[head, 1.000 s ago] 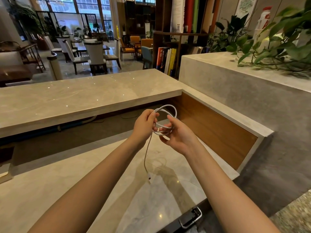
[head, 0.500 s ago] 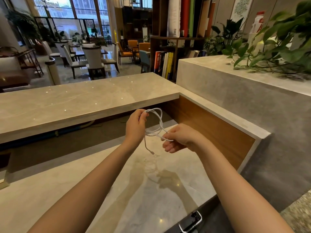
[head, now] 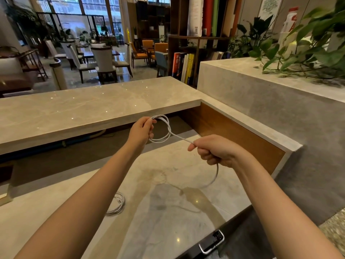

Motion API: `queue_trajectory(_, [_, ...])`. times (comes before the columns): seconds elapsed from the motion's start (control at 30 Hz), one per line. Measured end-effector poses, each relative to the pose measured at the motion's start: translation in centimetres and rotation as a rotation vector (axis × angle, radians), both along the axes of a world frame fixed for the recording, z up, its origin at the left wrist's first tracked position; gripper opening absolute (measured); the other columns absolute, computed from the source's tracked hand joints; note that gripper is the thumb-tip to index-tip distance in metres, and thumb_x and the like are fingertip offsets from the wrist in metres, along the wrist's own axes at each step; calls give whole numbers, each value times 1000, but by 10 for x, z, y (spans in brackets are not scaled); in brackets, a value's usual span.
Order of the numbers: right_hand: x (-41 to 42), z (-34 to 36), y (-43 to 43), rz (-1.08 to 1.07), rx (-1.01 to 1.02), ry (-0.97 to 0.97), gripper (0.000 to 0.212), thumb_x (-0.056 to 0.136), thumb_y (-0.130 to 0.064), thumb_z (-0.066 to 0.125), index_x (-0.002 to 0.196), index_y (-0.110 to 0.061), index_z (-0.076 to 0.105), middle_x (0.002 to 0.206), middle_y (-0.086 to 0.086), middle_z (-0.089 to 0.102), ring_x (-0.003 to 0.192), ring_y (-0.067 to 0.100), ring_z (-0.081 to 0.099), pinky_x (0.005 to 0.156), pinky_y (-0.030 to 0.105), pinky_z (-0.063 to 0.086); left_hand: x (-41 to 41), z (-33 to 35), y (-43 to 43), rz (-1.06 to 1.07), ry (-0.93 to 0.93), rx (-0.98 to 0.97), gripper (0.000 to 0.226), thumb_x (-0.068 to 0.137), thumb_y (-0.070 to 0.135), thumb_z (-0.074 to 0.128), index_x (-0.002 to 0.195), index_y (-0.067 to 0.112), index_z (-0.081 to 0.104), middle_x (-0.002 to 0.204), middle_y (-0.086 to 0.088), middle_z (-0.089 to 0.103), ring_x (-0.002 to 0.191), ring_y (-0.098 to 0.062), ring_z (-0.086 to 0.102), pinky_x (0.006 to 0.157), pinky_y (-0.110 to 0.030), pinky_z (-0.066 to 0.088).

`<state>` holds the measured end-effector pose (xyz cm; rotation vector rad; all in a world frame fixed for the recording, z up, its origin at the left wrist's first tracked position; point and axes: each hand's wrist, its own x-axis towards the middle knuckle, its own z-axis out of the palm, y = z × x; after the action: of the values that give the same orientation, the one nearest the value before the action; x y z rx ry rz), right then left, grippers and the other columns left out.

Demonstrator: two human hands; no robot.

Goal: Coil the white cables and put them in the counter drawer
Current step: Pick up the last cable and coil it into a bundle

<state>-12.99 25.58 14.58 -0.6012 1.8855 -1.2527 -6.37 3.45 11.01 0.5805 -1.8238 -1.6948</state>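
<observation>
My left hand (head: 142, 132) pinches a few loops of a white cable (head: 162, 130) above the lower marble counter (head: 168, 212). From the loops a straight run of that cable leads right into my right hand (head: 214, 151), which is closed around it. The free tail curves down, blurred, below my right fist. A second white cable (head: 116, 204) lies coiled on the counter beside my left forearm. A dark drawer front with a metal handle (head: 211, 242) shows at the counter's near edge; I cannot tell whether the drawer stands ajar.
A higher marble ledge (head: 84, 109) runs across the back, with a wood-lined recess (head: 233, 135) to the right. A grey block (head: 270, 101) carries leafy plants (head: 308, 47). Bookshelf, chairs and tables stand beyond.
My hands have drawn apart: the right hand slid out to the right along the cable, pulling a length straight. The dangling tail now hangs from the right hand. The head tilted down.
</observation>
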Motion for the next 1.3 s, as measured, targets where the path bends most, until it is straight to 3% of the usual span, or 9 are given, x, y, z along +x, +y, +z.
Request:
queue_trajectory(0.27, [10,-12,19,244,-124,76,28,99,-24,41,91,-9,63,55,-2,40,47,9,30,43,19,26,-3,5,3,67,-34,43,27,99,16,37,88,7,59,70,-2,42,57,-12,34,51,-22,29])
queue_trajectory(0.4, [32,-31,7,362,-105,76,26,98,-20,42,86,-11,63,61,-1,56,54,11,48,54,23,43,-10,11,20,65,56,322,30,100,11,36,77,6,56,67,-4,37,53,-11,25,40,-16,24])
queue_trajectory(0.47, [36,-43,-5,316,-20,246,26,96,-21,47,88,-10,68,78,-1,66,70,10,57,69,24,48,-12,17,29,31,97,462,30,100,10,35,78,5,54,66,-3,36,51,-9,23,38,-15,22])
queue_trajectory(0.57, [25,-54,-21,118,102,510,22,91,-22,56,88,-9,74,84,2,68,69,8,57,67,23,49,-6,23,41,-18,127,629,28,100,11,33,80,6,52,64,-1,35,50,-8,22,38,-15,22])
queue_trajectory(0.73, [20,-52,-38,-133,1,360,7,85,-5,63,90,-2,68,74,12,67,59,16,64,61,23,57,4,22,51,-4,155,713,25,98,9,34,82,7,53,63,0,36,44,-6,24,37,-15,23])
queue_trajectory(0.83, [24,-40,-41,-163,-181,40,17,82,4,65,99,2,65,87,21,69,75,24,69,73,29,60,8,18,57,3,141,612,25,98,10,34,82,9,54,64,0,37,45,-6,29,40,-16,27])
queue_trajectory(0.97, [25,-23,-41,-96,-300,-165,31,82,-1,65,113,-6,63,109,15,69,103,26,66,89,37,54,14,6,67,69,15,168,27,100,20,33,93,12,57,72,-1,45,62,-11,41,58,-23,40])
queue_trajectory(1.17, [22,-21,-40,-257,-265,6,32,84,-12,66,115,-14,59,110,12,67,101,25,64,84,31,52,9,5,76,129,-64,-103,23,100,22,34,106,14,55,91,3,54,79,-9,51,63,-19,43])
queue_trajectory(1.3, [19,-27,-38,-336,-332,-66,30,84,-11,66,114,-12,63,104,13,69,92,23,65,80,30,53,5,2,75,112,-146,-187,18,99,20,36,102,15,53,90,0,54,76,-10,51,66,-22,44])
